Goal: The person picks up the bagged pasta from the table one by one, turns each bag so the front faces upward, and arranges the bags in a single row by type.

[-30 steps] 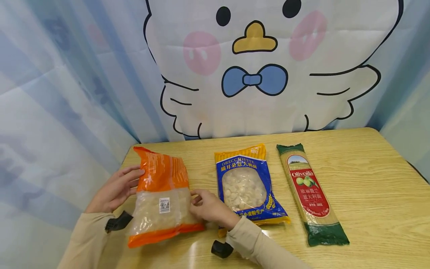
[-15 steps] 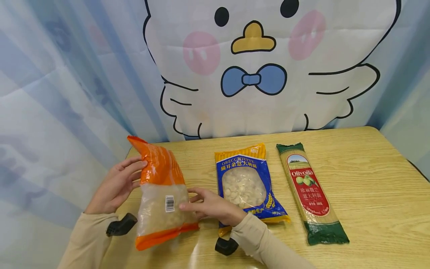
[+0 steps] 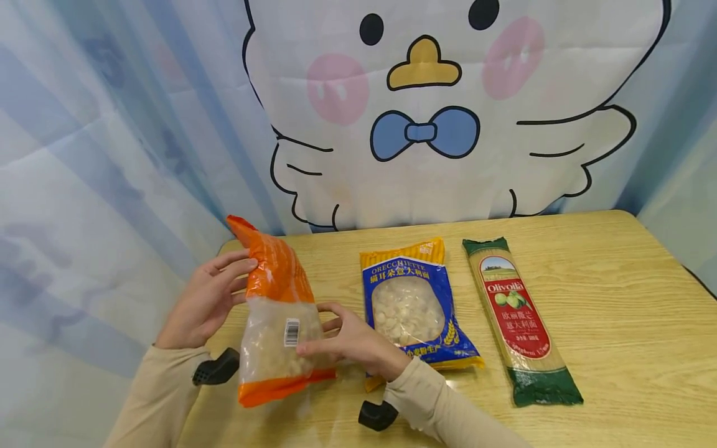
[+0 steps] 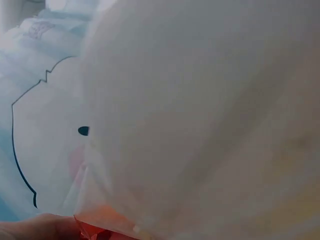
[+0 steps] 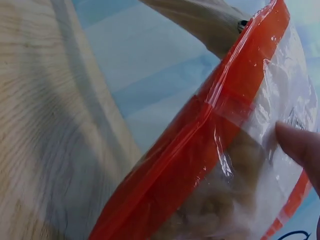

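An orange-and-clear plastic bag [image 3: 274, 354] of pale food pieces is held tilted over the left of the table, its barcode side facing me. My left hand [image 3: 204, 302] holds its orange upper part by the left edge, one fingertip on the front. At the lower right side my right hand [image 3: 353, 339] pinches the bag, thumb on the front near the barcode and fingers behind. The clear part of the bag [image 4: 200, 115] fills most of the left wrist view. In the right wrist view the thumb [image 5: 300, 147] presses the clear film beside the orange bottom seam.
A blue-and-yellow bag of orecchiette [image 3: 409, 311] lies just right of my right hand. Farther right lies a long green-ended packet of spaghetti [image 3: 521, 323]. Both are on the wooden table [image 3: 627, 298]. A printed curtain [image 3: 426, 186] hangs behind and to the left.
The bag has risen and turned, with its bottom seam lifting and its barcode shifting right. My right thumb has come round to its front. The other two packets stay put.
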### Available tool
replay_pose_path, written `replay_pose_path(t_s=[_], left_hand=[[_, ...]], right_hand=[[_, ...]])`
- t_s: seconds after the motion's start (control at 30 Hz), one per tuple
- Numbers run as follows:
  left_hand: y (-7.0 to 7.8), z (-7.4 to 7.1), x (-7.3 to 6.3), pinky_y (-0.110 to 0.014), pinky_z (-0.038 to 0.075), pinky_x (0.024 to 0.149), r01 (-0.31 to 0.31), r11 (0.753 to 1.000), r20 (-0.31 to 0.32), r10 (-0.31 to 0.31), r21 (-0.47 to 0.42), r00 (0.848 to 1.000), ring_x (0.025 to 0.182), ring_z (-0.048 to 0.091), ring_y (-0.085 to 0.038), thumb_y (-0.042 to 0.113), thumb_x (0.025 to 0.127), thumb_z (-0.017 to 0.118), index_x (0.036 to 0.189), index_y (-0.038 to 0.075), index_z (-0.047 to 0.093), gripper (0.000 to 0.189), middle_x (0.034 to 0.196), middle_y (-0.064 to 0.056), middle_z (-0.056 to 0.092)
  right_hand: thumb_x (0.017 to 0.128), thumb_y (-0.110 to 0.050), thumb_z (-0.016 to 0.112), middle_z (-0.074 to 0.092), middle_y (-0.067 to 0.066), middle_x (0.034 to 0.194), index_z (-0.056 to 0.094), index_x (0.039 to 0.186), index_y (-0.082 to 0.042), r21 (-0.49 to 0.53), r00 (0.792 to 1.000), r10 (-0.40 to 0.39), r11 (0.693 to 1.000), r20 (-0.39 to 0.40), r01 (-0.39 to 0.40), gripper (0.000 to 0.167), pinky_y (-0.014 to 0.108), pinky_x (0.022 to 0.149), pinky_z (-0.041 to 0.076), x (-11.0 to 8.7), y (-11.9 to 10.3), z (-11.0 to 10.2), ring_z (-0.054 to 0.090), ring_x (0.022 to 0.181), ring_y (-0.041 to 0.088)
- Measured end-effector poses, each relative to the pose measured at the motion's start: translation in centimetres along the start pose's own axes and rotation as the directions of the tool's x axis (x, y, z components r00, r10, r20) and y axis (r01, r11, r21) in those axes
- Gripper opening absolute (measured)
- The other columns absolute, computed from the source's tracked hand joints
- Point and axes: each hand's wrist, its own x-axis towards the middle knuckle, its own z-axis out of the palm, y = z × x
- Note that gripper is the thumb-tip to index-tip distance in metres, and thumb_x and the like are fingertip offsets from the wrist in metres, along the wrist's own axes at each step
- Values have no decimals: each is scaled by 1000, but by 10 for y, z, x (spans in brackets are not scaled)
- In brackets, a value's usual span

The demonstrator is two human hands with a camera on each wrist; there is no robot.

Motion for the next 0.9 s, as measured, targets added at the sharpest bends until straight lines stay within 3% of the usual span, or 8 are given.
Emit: replay_pose_path(t_s=[0.23, 0.4, 0.53, 0.73, 0.9], left_hand=[[0, 6, 2, -27, 59, 77, -14, 998, -12, 15, 60, 1000, 96, 68, -10, 22, 100, 61, 123, 16, 60, 24, 111, 7, 68], [1, 9, 4, -26, 59, 76, -9, 996, -26, 12, 87, 1000, 95, 67, -8, 24, 100, 61, 127, 14, 56, 30, 112, 7, 65], [2, 10, 4, -26, 58, 78, -5, 993, -27, 9, 117, 1000, 97, 67, -8, 26, 100, 61, 132, 12, 53, 36, 115, 8, 64], [2, 11, 3, -29, 59, 83, -37, 990, 37, 33, 135, 999, 104, 67, -11, 30, 101, 58, 138, 10, 53, 42, 121, 6, 63], [0, 11, 3, -29, 57, 87, -71, 975, 87, 53, 213, 995, 108, 66, -11, 26, 102, 57, 146, 7, 46, 49, 123, 8, 65]], right_hand=[[81, -11, 81, 67, 15, 116, 43, 146, -7, 61, 997, -76, 995, -6, 76, 75, 32, 72, 57, 1, 3, -2, 69, 91, 22], [83, -11, 79, 62, 18, 126, 41, 148, -7, 68, 996, -76, 995, -38, 78, 76, 31, 73, 57, 2, 4, -6, 68, 93, 21], [85, -9, 76, 61, 19, 128, 42, 148, -7, 89, 996, -87, 992, -18, 88, 72, 29, 70, 56, 2, 4, -9, 68, 91, 19], [87, -2, 71, 64, 17, 125, 42, 148, -10, 183, 991, -124, 976, 41, 115, 68, 32, 74, 58, 3, 5, -14, 68, 94, 19], [87, 3, 68, 62, 19, 128, 40, 149, -10, 225, 983, -174, 962, 61, 156, 70, 32, 77, 58, 4, 7, -19, 67, 98, 18]])
